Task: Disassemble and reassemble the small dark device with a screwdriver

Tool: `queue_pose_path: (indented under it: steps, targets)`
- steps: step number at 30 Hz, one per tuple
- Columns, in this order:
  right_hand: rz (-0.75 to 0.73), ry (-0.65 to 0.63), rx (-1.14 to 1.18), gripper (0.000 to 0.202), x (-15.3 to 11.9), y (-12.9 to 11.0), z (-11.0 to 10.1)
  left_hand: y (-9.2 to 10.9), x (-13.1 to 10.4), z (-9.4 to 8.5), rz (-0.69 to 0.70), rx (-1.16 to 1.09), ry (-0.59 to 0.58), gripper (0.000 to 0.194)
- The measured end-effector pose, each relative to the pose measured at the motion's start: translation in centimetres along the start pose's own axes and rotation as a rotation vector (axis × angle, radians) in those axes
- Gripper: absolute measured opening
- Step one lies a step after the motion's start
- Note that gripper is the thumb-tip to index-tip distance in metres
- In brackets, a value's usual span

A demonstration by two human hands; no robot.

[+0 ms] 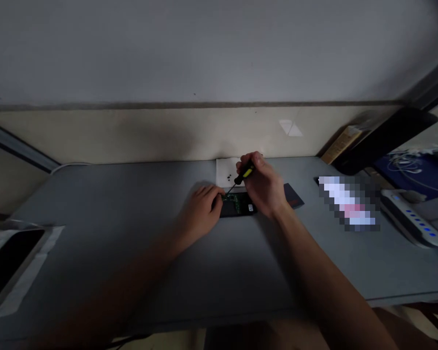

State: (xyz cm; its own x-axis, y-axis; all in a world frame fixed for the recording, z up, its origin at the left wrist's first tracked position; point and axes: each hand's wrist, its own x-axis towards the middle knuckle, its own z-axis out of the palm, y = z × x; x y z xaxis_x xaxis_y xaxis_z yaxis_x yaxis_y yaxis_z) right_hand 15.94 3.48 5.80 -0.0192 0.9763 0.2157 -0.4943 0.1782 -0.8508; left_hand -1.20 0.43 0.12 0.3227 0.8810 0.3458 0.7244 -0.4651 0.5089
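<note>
My right hand [265,187] is closed round a black and yellow screwdriver [245,173], whose thin shaft slants down and left to a green circuit board [236,200]. The board sits in an opened dark device [245,210] lying flat on the table. At the device's left end is my left hand [203,209], its fingers curled and pinched over the edge. Behind the device lies a white sheet [222,170] with several tiny dark pieces [229,177]. A dark flat panel [294,195] shows to the right, partly behind my right hand.
The grey table [131,204] meets a wall at the back. Toward the right are a blurred-out item [346,204], a white device with blue lights [419,218], a wooden block [341,145] and a black slab [387,138]. A dark tablet-like object [12,262] lies far left.
</note>
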Motion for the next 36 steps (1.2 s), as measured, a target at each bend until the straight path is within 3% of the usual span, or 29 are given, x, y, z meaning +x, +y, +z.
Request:
queue_pose_path:
  steps: [7, 11, 18, 21, 26, 29, 32, 34, 36]
  targets:
    - [-0.135, 0.095, -0.259, 0.065, 0.0, 0.9, 0.6, 0.0, 0.0, -0.1, 0.009, 0.002, -0.016, 0.023]
    - [-0.236, 0.155, -0.283, 0.054, 0.1, 1.6, 0.3, -0.1, 0.0, -0.1, 0.000, 0.003, -0.017, 0.025]
    - [-0.116, 0.056, -0.250, 0.045, 0.0, 1.5, -0.3, -0.2, 0.3, -0.3, 0.033, 0.020, -0.053, 0.027]
    - [-0.196, 0.120, -0.220, 0.046, -0.4, -0.2, -0.4, -0.6, 0.5, -0.8, 0.081, 0.028, -0.090, 0.028]
    - [-0.482, 0.207, -0.473, 0.036, 0.1, -7.1, -3.1, -1.3, 0.7, -1.9, 0.145, 0.012, -0.208, 0.030]
    - [-0.374, 0.074, -0.893, 0.031, 0.7, -10.2, -5.4, -1.5, 0.6, -2.5, 0.152, 0.044, -0.253, 0.031]
    - [-0.081, -0.253, -1.413, 0.030, -0.2, -10.8, -7.2, -1.3, 0.6, -2.8, 0.140, 0.087, -0.298, 0.048]
    - [0.089, -0.481, -1.635, 0.046, -1.6, -10.3, -8.2, -1.2, 0.6, -2.9, 0.151, 0.112, -0.324, 0.058]
    - [0.199, -0.663, -1.694, 0.065, -3.0, -9.9, -9.0, -1.1, 0.6, -2.9, 0.165, 0.118, -0.320, 0.061]
